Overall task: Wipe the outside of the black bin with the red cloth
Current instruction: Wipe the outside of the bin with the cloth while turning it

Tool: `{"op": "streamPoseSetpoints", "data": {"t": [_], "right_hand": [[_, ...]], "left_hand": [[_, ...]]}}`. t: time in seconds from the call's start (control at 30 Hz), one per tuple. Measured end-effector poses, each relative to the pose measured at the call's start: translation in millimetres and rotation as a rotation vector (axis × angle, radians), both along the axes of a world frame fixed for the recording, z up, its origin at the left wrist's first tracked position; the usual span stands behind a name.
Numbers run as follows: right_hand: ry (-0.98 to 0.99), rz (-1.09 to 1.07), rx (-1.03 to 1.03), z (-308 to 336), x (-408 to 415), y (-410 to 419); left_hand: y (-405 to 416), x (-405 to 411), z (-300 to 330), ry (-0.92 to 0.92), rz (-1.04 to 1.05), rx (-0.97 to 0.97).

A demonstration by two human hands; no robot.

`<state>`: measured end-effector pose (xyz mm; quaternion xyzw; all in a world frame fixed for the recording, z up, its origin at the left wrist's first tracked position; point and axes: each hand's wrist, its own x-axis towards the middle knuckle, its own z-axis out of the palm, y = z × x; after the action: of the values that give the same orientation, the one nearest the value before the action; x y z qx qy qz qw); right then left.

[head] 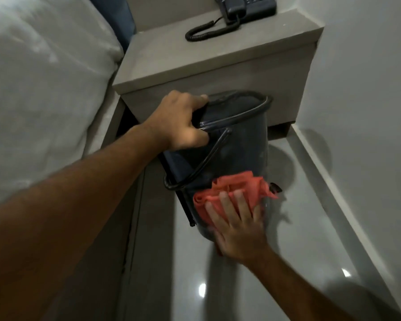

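The black bin [241,144] is held tilted above the floor in front of a bedside table, its lid end up and away from me. My left hand [178,126] grips the bin's upper rim by the lid. A thin black wire handle [206,163] loops across its side. My right hand [236,223] presses the crumpled red cloth [239,191] flat against the lower part of the bin's outer wall, fingers spread over the cloth.
A grey bedside table [195,61] stands just behind the bin, with a dark corded telephone [245,5] on top. A white bed [39,84] fills the left. A white wall [368,112] and skirting close the right. Glossy grey floor [252,286] lies below.
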<state>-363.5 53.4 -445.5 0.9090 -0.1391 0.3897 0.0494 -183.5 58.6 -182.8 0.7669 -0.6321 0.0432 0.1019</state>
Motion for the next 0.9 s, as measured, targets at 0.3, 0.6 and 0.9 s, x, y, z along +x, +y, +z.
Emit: {"op": "streamPoseSetpoints", "data": {"t": [0.3, 0.6, 0.9], "right_hand": [[0.506, 0.156, -0.346, -8.4, 22.9, 24.2], [-0.077, -0.067, 0.191, 44.9, 27.6, -19.4], [-0.441, -0.435, 1.472, 52.4, 11.3, -17.2]], "left_hand": [[-0.2, 4.9, 0.7, -0.003, -0.057, -0.016], [18.7, 27.7, -9.0, 0.066, -0.117, -0.067], [43.8, 45.8, -19.2, 0.048, -0.134, -0.01]]}}
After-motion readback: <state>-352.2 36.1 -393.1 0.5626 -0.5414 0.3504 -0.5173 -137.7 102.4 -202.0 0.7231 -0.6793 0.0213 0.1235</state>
